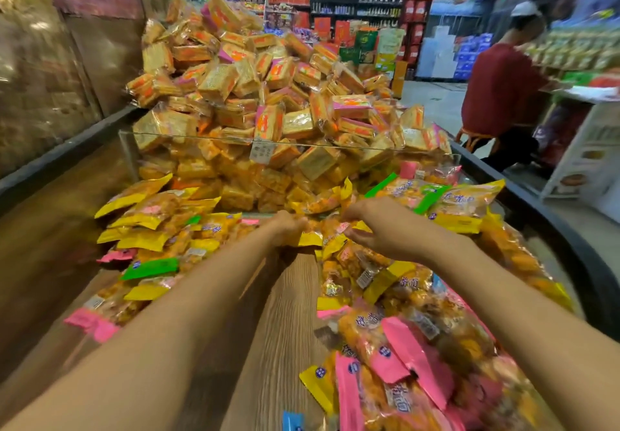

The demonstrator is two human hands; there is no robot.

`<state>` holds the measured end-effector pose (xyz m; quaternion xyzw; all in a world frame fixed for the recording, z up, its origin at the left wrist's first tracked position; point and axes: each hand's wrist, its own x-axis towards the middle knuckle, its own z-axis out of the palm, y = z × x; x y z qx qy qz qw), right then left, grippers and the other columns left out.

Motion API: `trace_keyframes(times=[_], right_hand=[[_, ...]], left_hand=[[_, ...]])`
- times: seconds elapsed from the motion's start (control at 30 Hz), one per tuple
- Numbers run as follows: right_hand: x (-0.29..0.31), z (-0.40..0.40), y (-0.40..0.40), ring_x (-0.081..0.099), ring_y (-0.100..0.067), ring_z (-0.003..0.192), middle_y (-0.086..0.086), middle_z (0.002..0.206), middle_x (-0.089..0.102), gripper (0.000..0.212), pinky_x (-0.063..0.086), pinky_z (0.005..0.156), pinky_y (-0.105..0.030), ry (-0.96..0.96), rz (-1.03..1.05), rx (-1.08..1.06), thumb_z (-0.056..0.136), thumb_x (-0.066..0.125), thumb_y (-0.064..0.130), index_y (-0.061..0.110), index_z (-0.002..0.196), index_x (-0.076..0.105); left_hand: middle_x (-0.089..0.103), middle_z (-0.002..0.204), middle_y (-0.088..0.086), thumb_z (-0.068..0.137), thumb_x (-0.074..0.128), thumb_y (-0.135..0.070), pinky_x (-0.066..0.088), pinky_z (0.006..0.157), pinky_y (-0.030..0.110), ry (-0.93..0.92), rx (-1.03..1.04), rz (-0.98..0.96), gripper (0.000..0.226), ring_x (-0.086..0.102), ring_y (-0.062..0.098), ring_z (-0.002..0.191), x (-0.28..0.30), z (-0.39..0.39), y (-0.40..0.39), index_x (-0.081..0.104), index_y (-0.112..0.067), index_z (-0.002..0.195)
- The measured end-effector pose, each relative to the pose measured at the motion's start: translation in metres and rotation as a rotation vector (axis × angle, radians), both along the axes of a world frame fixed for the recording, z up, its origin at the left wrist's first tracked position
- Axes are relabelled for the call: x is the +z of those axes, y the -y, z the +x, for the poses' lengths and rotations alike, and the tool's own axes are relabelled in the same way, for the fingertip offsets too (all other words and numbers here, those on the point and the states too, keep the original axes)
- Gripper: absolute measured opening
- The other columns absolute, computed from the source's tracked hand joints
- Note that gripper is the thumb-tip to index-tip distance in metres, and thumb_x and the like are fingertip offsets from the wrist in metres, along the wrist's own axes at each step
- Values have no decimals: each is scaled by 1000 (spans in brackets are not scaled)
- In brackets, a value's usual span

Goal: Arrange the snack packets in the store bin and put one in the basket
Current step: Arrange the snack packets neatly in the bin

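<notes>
Both my arms reach forward into the store bin [288, 313], whose wood-grain floor shows bare down the middle. Snack packets with yellow, pink and green ends lie heaped on the left [157, 229] and on the right [402, 296]. My left hand [288, 229] has its fingers curled round a yellow-ended packet [310, 238] at the far end of the bare strip. My right hand [375, 226] sits just right of it, fingers curled down onto packets, with a yellow-and-pink packet [339, 234] under its fingertips. No basket is in view.
A clear divider [235, 138] closes the far side of the bin; behind it rises a tall heap of square orange packets [261, 88]. A person in a red shirt [496, 95] stands at the right by shelves. The bin's dark rim [570, 229] curves along the right.
</notes>
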<state>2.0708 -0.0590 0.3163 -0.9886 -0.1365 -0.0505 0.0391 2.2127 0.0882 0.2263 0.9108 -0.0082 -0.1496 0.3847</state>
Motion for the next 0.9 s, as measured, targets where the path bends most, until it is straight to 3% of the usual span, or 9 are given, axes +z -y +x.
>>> trace_keyframes(times=[0.13, 0.27, 0.37, 0.43, 0.53, 0.63, 0.77, 0.83, 0.9], right_hand=[[0, -1, -1, 54, -23, 119, -5, 130, 59, 37, 47, 96, -37, 4, 32, 5, 98, 51, 29, 16, 132, 54], [-2, 0, -1, 53, -22, 119, -5, 130, 58, 36, 47, 95, -37, 4, 42, 11, 97, 52, 29, 16, 131, 55], [-5, 0, 0, 54, -22, 116, -5, 126, 60, 34, 47, 93, -38, -2, 54, 24, 97, 52, 29, 16, 128, 57], [-5, 0, 1, 57, -22, 109, -6, 121, 62, 30, 49, 89, -39, 11, 91, 31, 97, 52, 28, 16, 124, 59], [-6, -3, 1, 60, -22, 103, -6, 116, 64, 27, 51, 83, -39, 33, 135, 23, 97, 53, 26, 16, 121, 60], [-8, -6, -2, 59, -24, 99, -7, 111, 65, 25, 50, 81, -39, 33, 159, 2, 98, 51, 25, 14, 118, 59], [-8, -14, -16, 58, -18, 91, -5, 99, 65, 28, 41, 81, -34, 33, 290, 35, 100, 46, 28, 7, 109, 63], [-8, -18, -24, 60, -15, 88, -3, 98, 66, 39, 44, 94, -45, -80, 555, 56, 101, 41, 36, 5, 106, 64], [-6, -23, -31, 62, -19, 95, -1, 109, 64, 49, 53, 88, -40, -311, 952, 9, 95, 43, 50, 11, 118, 62]], left_hand=[[46, 135, 12, 82, 72, -31, 45, 83, 37, -148, 123, -187, 67, 48, 29, 119, 4, -3, 2, 40, -3, 134], [45, 119, 10, 89, 64, -20, 39, 89, 34, -257, 100, -180, 17, 45, 23, 100, 20, -16, -4, 51, -9, 92], [41, 141, 10, 93, 57, -25, 39, 101, 36, -240, 52, -95, 42, 43, 27, 123, 38, -36, -12, 47, -7, 130], [43, 141, 10, 91, 59, -22, 43, 102, 39, -215, 31, -87, 45, 44, 27, 118, 52, -49, -19, 47, -6, 131], [53, 108, 8, 83, 70, -16, 53, 78, 29, -130, 48, -178, 35, 54, 24, 98, 74, -76, -38, 52, -4, 110], [57, 86, 4, 83, 70, -18, 49, 54, 20, -93, 20, -283, 15, 56, 12, 70, 84, -101, -54, 56, -13, 85], [66, 105, 13, 70, 80, -9, 52, 81, 35, -92, 47, -461, 44, 62, 25, 97, 94, -129, -69, 65, 2, 109], [67, 112, 15, 65, 85, -10, 48, 96, 46, -112, 13, -547, 51, 62, 30, 108, 96, -141, -73, 66, -1, 111], [67, 115, 12, 47, 94, -23, 43, 102, 50, -99, -24, -580, 76, 59, 30, 114, 91, -143, -77, 65, -9, 115]])
